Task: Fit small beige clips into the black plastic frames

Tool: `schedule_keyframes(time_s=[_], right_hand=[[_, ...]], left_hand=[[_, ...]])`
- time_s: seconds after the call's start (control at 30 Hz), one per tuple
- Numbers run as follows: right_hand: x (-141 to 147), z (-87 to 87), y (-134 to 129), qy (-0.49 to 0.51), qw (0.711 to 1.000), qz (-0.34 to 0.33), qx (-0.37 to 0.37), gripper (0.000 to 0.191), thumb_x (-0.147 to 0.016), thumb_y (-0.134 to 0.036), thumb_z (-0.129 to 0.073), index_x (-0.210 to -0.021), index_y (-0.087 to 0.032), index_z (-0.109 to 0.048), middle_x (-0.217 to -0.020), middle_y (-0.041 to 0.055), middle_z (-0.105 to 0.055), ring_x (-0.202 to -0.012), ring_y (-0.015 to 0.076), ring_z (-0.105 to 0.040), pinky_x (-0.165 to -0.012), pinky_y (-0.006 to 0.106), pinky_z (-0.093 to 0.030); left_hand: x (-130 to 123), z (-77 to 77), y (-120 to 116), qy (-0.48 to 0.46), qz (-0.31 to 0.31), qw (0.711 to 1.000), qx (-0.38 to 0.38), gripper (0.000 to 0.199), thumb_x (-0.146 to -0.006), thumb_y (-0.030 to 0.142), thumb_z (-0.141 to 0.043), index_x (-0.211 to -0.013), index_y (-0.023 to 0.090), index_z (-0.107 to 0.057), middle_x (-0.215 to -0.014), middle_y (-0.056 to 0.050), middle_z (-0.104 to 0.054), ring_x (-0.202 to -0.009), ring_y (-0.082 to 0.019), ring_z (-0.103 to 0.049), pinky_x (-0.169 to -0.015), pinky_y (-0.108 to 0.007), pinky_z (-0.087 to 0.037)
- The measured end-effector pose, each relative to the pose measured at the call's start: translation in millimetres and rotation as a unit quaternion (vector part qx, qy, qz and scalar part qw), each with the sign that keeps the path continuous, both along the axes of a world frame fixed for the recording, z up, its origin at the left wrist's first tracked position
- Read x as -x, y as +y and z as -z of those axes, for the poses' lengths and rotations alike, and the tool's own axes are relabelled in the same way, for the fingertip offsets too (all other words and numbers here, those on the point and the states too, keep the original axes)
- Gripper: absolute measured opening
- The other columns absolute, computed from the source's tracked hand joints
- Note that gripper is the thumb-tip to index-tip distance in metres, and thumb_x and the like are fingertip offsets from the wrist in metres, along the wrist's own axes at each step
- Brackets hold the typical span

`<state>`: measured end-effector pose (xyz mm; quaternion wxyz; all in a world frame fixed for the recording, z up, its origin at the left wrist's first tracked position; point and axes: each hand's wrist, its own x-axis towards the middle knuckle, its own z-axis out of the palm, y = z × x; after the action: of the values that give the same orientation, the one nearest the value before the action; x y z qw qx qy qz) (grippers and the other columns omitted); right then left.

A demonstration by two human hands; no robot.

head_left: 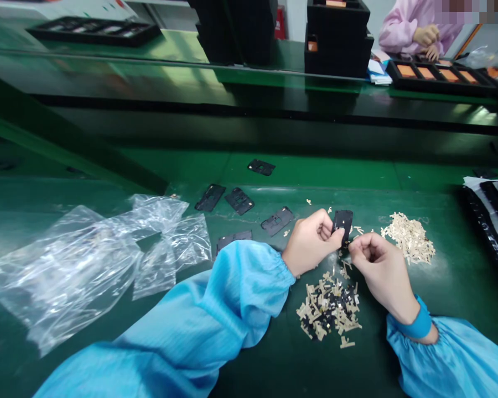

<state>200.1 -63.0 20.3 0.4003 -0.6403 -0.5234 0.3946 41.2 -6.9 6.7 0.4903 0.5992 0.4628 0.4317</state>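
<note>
My left hand [313, 241] grips a flat black plastic part [343, 222] between thumb and fingers, tilted upright over the green table. Just right of its lower edge, my right hand [375, 262] is pinched closed; what lies between its fingertips is too small to make out. Below both hands lies a pile of small beige and black pieces [330, 307]. A heap of pale beige strips [410, 237] sits to the right of my right hand. Several similar black parts, one of them a flat plate [277, 220], lie left of my left hand.
Crumpled clear plastic bags [103, 260] cover the left of the green table [265, 365]. A black tray [492, 232] stands at the right edge. Beyond a raised ledge are stacked black boxes [338, 44], a tray with orange pieces [440, 77] and a person in pink sleeves.
</note>
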Motion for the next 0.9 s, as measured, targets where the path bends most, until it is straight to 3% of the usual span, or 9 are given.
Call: schedule_keyframes(time_s=[0.33, 0.9], right_hand=[[-3.5, -2.2, 0.8, -0.001, 1.000, -0.005, -0.020, 0.019, -0.083, -0.036, -0.066, -0.077, -0.018, -0.065, -0.058, -0.0038, -0.049, -0.051, 0.0113, -0.037, -0.049, 0.026, -0.030], [-2.8, -5.7, 3.4, 0.030, 0.999, -0.004, 0.018, 0.024, -0.079, -0.041, -0.069, -0.074, -0.018, -0.065, -0.058, -0.0022, -0.052, -0.052, 0.0118, -0.040, -0.049, 0.025, -0.034]], left_hand=[[0.8, -2.7, 0.4, -0.003, 0.008, 1.000, 0.025, 0.029, -0.079, 0.030, -0.067, -0.066, 0.022, -0.042, -0.052, 0.007, -0.050, -0.042, -0.006, -0.045, -0.045, -0.019, -0.035], [0.4, -5.5, 0.7, -0.024, 0.021, 0.999, 0.044, 0.030, -0.078, 0.031, -0.068, -0.066, 0.022, -0.042, -0.052, 0.008, -0.049, -0.042, -0.006, -0.043, -0.044, -0.019, -0.034]])
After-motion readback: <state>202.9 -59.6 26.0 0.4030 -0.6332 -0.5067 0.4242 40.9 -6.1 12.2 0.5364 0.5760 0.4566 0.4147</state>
